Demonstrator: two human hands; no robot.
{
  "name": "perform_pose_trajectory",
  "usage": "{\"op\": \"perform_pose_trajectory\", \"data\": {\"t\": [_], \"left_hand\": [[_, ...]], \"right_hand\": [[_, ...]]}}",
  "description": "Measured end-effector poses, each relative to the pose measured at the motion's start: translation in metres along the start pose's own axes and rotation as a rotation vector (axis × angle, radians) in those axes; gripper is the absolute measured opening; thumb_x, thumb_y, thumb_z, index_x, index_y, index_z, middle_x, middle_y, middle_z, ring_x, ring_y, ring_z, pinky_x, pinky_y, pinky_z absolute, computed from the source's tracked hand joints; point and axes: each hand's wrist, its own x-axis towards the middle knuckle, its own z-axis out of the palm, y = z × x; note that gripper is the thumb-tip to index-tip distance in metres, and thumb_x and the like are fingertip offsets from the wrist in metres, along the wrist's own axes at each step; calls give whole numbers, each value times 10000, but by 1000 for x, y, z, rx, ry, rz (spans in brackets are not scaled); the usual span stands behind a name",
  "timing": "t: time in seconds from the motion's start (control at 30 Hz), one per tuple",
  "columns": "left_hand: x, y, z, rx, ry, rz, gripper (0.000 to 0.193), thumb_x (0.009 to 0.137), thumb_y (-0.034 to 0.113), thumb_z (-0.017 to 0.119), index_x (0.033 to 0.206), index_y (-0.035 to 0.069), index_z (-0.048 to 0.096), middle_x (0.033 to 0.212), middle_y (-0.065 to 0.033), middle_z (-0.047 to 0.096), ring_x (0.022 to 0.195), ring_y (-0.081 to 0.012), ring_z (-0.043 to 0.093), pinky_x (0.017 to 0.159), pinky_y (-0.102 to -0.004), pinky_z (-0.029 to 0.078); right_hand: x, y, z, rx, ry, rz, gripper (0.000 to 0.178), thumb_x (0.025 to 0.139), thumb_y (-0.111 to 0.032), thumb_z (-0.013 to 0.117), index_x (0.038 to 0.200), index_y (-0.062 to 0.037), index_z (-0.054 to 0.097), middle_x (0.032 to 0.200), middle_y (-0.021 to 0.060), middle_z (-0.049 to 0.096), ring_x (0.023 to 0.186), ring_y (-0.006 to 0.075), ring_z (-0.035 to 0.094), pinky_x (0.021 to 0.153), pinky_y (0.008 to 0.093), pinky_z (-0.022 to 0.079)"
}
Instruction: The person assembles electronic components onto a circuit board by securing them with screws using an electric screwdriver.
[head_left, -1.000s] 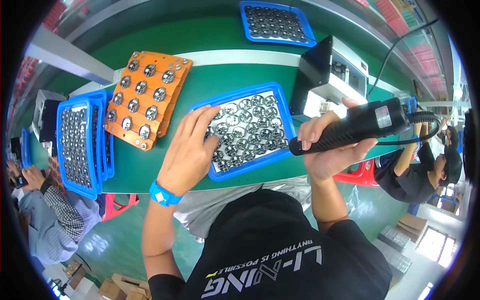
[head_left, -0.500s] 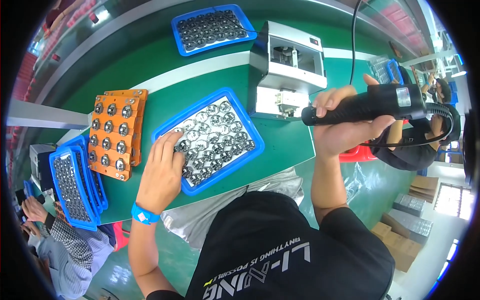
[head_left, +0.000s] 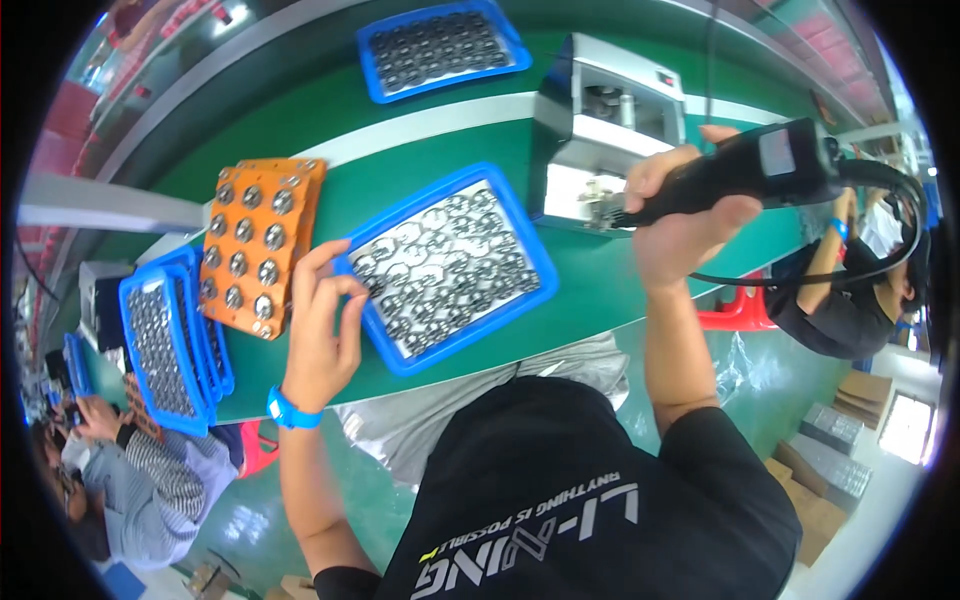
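Note:
My right hand [head_left: 690, 215] is wrapped round a black corded electric screwdriver [head_left: 745, 170]. Its nose end points left and appears close to the front of a silver and black screw feeder [head_left: 625, 100]; whether they touch I cannot tell. At the left rim of a blue tray [head_left: 452, 347], my left hand [head_left: 325, 320] has its fingers bent and spread apart, with nothing visible between them. On the tray's white liner lie several rows of small round metal-and-black parts [head_left: 440, 290]. Left of that hand leans an orange fixture plate [head_left: 247, 210] carrying rows of similar round parts.
A second filled blue tray [head_left: 520, 60] lies farther back. Stacked blue trays [head_left: 208, 415] stand at the left, near a co-worker's hands [head_left: 98, 418]. A thick cable [head_left: 915, 215] loops off the screwdriver. Another person [head_left: 845, 310] sits at the right beside a red stool [head_left: 740, 312].
My left hand has drawn back from over the parts to the tray's left rim. The screwdriver's nose has come nearer the screw feeder's front. The whole view has shifted slightly.

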Motion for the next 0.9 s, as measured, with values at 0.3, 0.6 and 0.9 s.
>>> {"op": "perform_pose_trajectory", "data": {"t": [0.3, 0.6, 0.9], "left_hand": [[-13, -9, 3, -53, 15, -10, 128, 800, -66, 680, 907, 2, 661, 1325, -164, 513, 1194, -348, 563, 1023, -443, 461], [-5, -4, 8, 128, -46, 132, 165, 721, -51, 728, 858, 0, 652, 1304, -189, 524, 1173, -394, 528, 956, -453, 466], [9, -2, 8, 176, -159, 162, 161, 702, -54, 721, 835, -18, 640, 1296, -187, 526, 1221, -392, 506, 985, -454, 458]], "right_hand": [[-25, -3, -12, 223, -13, 209, 818, 862, -808, 403, 1231, -78, 429, 572, 75, 457, 434, 189, 422, 469, 337, 383], [-47, -3, -13, 251, 36, 254, 798, 899, -787, 343, 1253, -78, 434, 571, 81, 450, 420, 191, 407, 454, 341, 375], [-50, -5, -21, 271, 13, 236, 812, 898, -794, 329, 1273, -80, 422, 588, 81, 458, 435, 194, 426, 457, 336, 382]]}}
